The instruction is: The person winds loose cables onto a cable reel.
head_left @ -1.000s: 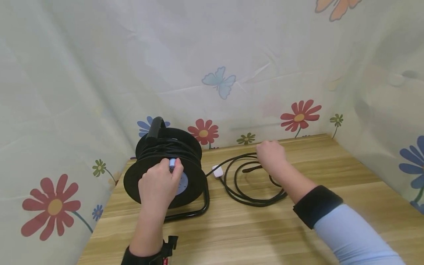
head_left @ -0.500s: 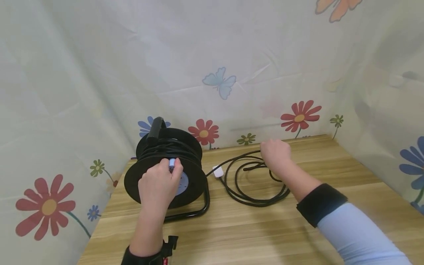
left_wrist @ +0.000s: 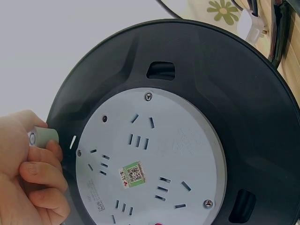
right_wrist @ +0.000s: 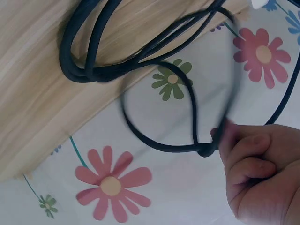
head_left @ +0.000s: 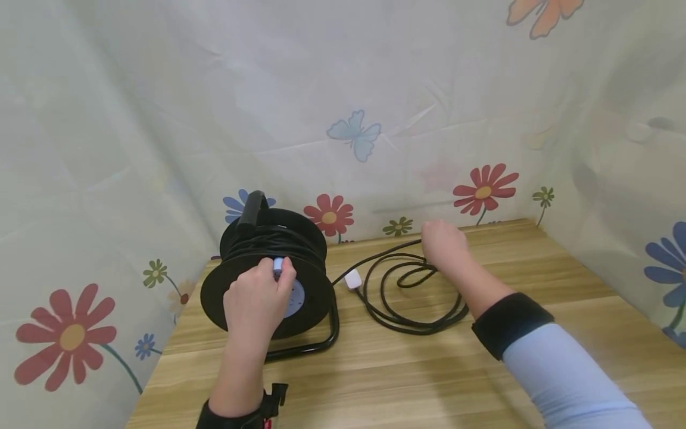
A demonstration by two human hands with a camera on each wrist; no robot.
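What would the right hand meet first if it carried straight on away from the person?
Probably the flower-printed fabric backdrop behind the wooden table; the right hand, gripping the black cable, is near the table's back edge, though depth is unclear.

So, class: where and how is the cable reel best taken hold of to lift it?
Grip the black handle arching over the top of the cable reel, coming from above. It stands clear of the wound cable, leaving room for fingers to wrap round, and probably sits over the reel's middle.
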